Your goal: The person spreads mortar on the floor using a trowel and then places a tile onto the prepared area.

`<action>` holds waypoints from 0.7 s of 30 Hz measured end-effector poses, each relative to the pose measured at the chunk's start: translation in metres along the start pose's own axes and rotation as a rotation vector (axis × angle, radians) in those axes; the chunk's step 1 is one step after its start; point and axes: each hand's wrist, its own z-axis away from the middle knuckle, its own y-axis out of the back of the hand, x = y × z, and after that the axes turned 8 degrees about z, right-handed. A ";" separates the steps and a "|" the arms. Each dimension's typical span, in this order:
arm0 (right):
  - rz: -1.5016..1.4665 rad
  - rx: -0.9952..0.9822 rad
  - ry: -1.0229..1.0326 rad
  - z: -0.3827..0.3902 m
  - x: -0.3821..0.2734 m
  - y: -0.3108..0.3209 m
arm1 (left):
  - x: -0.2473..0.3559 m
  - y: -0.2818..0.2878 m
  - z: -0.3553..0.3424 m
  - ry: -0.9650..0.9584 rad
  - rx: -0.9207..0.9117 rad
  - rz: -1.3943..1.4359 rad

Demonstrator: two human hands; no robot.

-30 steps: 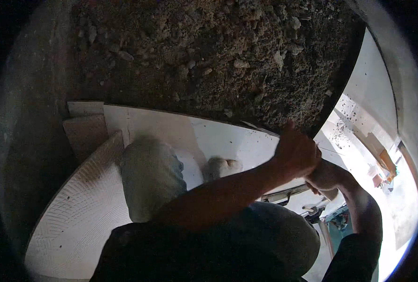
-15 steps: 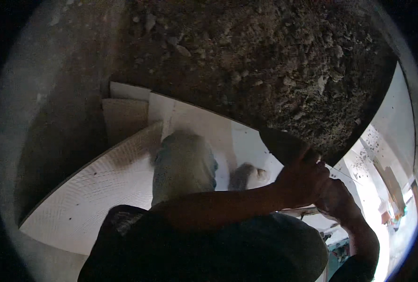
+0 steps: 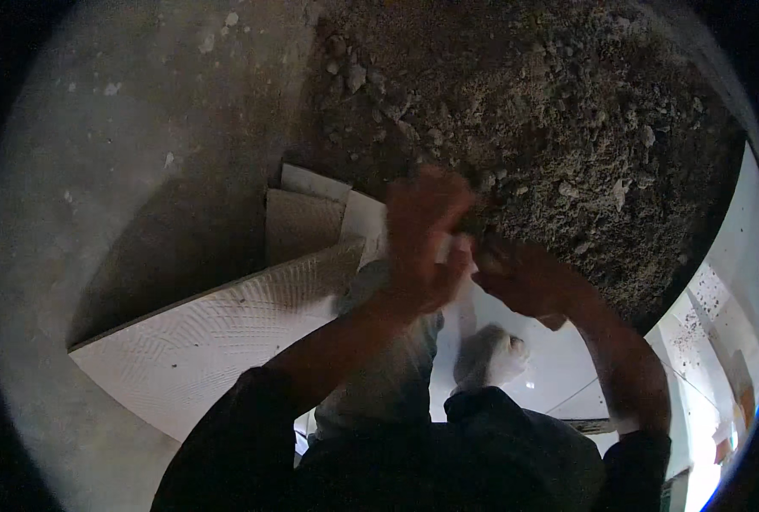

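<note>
My left hand (image 3: 426, 239) is raised in front of my knee, smeared by motion, its thumb apart from the fingers; I see nothing held in it. Close to its right is my right hand (image 3: 529, 277), with fingers curled inward; whatever they hold, if anything, is hidden. A small gap separates the two hands. Below them lies glossy white tile flooring (image 3: 559, 358). Behind them spreads a bed of dark, crumbly soil or mortar (image 3: 559, 128). Left of my leg lies a large pale tile (image 3: 200, 350) showing a ridged, combed surface.
Smaller tile pieces (image 3: 305, 226) are stacked beyond the large tile. Bare grey concrete (image 3: 140, 145) stretches along the left. My pale-clad leg (image 3: 371, 350) and a foot (image 3: 503, 357) stand on the tiles. Debris specks lie on white tiles (image 3: 704, 299) at the right.
My hands were together at the right; they have come apart and moved left and up. The left hand has swung farthest. My view has shifted, so the tiles appear further right.
</note>
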 end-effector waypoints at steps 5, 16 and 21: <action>-0.583 -0.066 -0.467 0.031 0.019 0.014 | -0.032 0.032 0.032 0.467 0.055 -0.184; -0.194 0.354 -0.579 0.086 0.079 -0.047 | -0.067 -0.038 -0.021 0.752 -0.088 -0.314; -0.052 0.555 -0.488 0.082 0.109 -0.041 | -0.103 -0.068 -0.091 0.559 0.194 -0.174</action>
